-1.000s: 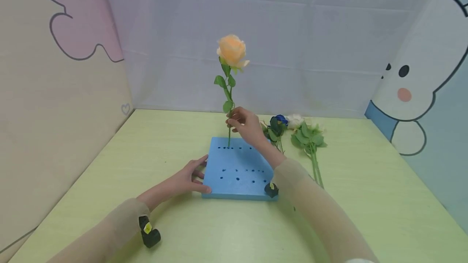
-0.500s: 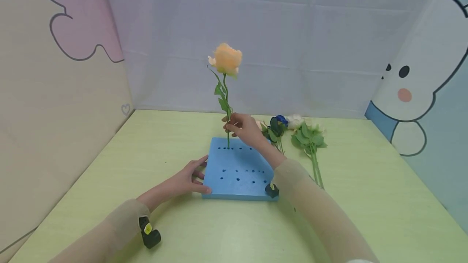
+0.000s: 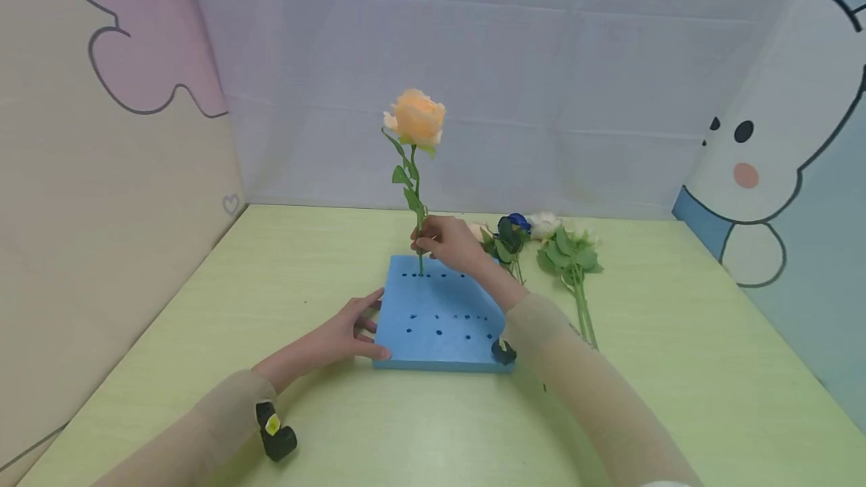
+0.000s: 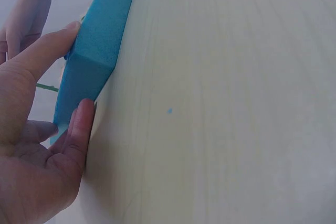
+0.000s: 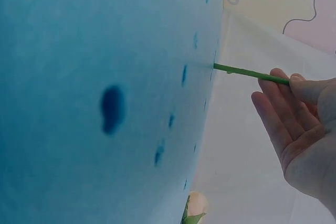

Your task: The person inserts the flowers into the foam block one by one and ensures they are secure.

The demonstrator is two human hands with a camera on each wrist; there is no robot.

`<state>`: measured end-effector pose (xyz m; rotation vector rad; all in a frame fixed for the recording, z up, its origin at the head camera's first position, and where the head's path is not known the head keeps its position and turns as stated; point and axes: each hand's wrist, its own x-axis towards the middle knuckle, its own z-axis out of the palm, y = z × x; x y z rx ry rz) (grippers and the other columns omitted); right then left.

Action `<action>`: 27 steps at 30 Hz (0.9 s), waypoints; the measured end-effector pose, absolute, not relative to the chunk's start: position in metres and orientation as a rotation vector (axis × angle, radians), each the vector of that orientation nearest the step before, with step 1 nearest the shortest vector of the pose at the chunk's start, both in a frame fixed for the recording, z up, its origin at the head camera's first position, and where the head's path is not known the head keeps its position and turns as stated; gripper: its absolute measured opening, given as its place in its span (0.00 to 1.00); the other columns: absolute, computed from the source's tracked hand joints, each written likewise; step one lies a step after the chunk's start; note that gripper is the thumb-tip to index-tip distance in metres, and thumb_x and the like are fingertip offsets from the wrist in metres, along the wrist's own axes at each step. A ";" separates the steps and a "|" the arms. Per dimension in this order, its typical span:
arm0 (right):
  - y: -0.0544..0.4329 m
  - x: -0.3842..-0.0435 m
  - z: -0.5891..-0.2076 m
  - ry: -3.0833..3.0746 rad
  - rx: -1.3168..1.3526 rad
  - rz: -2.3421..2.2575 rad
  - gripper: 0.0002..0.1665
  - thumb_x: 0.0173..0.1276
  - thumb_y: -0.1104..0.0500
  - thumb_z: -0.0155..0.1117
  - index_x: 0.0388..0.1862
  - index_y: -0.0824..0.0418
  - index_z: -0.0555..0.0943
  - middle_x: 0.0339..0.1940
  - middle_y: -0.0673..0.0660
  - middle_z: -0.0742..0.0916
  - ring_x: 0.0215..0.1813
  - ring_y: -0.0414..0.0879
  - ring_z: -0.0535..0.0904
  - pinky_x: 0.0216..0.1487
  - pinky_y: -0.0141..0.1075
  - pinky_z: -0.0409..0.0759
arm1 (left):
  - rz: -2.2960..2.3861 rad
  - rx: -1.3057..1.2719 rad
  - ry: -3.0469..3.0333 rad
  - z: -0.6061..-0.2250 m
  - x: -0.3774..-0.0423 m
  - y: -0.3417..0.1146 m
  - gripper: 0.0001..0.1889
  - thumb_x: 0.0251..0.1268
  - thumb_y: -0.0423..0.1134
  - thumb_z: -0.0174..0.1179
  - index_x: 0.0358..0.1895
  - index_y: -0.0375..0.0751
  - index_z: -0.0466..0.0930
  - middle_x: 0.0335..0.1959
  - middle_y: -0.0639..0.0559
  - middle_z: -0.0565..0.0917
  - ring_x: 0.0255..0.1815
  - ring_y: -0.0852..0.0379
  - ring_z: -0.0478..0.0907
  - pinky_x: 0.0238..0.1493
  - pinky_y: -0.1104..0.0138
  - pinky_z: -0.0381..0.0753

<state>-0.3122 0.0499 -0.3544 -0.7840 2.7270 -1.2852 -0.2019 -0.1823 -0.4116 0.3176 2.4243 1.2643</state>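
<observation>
A peach rose (image 3: pixel 415 120) stands nearly upright, its stem's lower end at a hole in the back row of the blue foam block (image 3: pixel 433 299). My right hand (image 3: pixel 455 243) pinches the green stem (image 5: pixel 247 72) between thumb and fingers, a little above the block. How deep the stem sits cannot be seen. My left hand (image 3: pixel 341 333) rests against the block's left side, fingers spread along it. In the left wrist view, its thumb (image 4: pixel 60 40) touches the block's upper edge and the other fingers lie lower on the side.
Right of the block lie more flowers on the pale table (image 3: pixel 676 367): a blue rose (image 3: pixel 517 222), a white one (image 3: pixel 543 225), and green stems (image 3: pixel 582 299) with leaves. A pale curtain (image 3: pixel 473 96) hangs behind. Several holes dot the block.
The rose has come down and shifted slightly left, its bloom turned. My right hand has lowered along with it. The left hand stays where it was.
</observation>
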 end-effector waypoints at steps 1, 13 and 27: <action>0.050 -0.312 -0.355 2.731 -0.789 -1.274 0.09 0.75 0.60 0.57 0.46 0.60 0.82 0.43 0.57 0.90 0.44 0.48 0.88 0.42 0.36 0.86 | 1.264 0.310 2.425 -0.412 -0.202 -0.182 0.58 0.51 0.48 0.76 0.81 0.51 0.43 0.75 0.42 0.59 0.61 0.51 0.72 0.58 0.59 0.79; 0.050 -0.313 -0.354 2.710 -0.804 -1.266 0.07 0.72 0.60 0.61 0.44 0.61 0.82 0.40 0.59 0.90 0.43 0.56 0.88 0.43 0.45 0.86 | 1.219 0.319 2.436 -0.414 -0.205 -0.184 0.59 0.51 0.52 0.75 0.81 0.51 0.42 0.75 0.43 0.59 0.61 0.50 0.72 0.59 0.58 0.77; 0.050 -0.321 -0.352 2.667 -0.825 -1.293 0.04 0.69 0.62 0.65 0.40 0.62 0.80 0.37 0.61 0.90 0.39 0.56 0.88 0.44 0.49 0.86 | 1.227 0.331 2.431 -0.418 -0.209 -0.186 0.60 0.50 0.52 0.76 0.81 0.52 0.42 0.75 0.44 0.58 0.62 0.51 0.72 0.59 0.58 0.78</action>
